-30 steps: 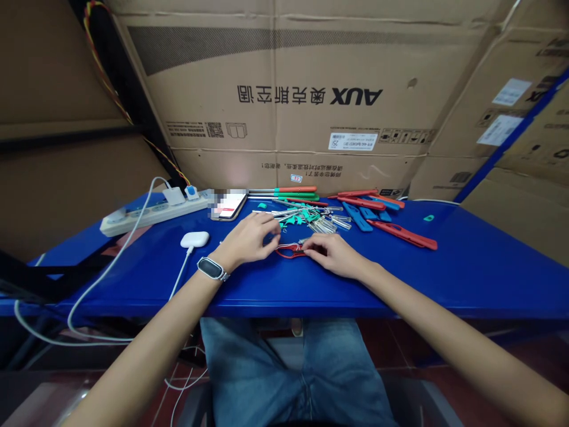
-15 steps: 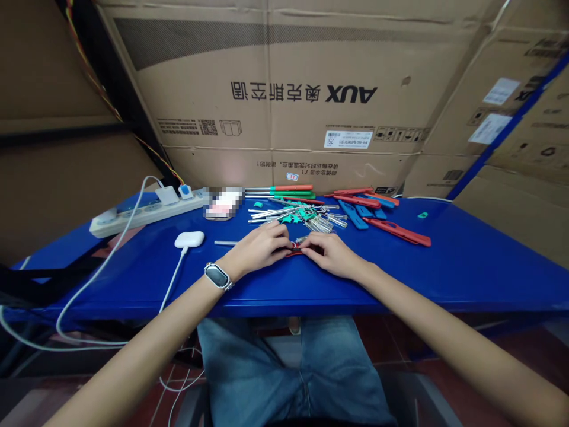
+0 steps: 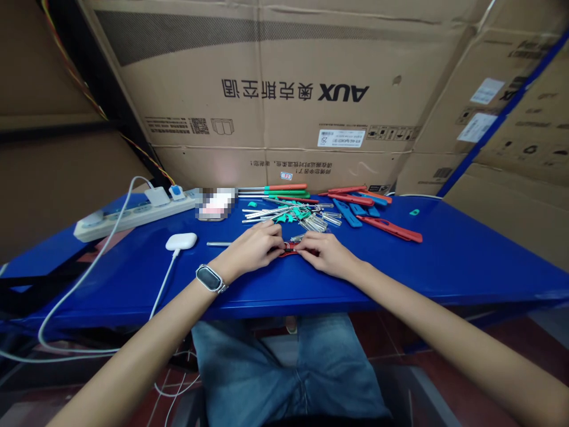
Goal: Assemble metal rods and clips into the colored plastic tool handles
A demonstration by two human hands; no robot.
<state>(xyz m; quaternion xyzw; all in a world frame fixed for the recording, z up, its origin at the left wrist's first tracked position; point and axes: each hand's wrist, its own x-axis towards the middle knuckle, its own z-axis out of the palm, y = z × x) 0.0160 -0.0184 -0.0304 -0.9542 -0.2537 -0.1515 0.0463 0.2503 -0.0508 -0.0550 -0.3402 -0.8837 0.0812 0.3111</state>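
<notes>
Both hands pinch one small red handle piece (image 3: 288,249), which lies low on the surface (image 3: 444,261) just in front of the parts pile (image 3: 297,214). Left hand (image 3: 255,249) is on its left end and right hand (image 3: 326,254) on its right end, fingertips closed on it, palms down. What sits between the fingertips is hidden.

Looks like fine fitting work, so it's best done with wrists resting on the surface, piece flat, force along its long axis, small pushes only.

Room: the near edge of the surface is close behind the wrists, with nothing lying there. A loose metal rod (image 3: 219,244) sits just left of the left hand, with the white case (image 3: 181,241) and its cable further left. The pile is near, straight ahead. The red and blue handles (image 3: 386,225) are well off to the right, with bare blue beyond
</notes>
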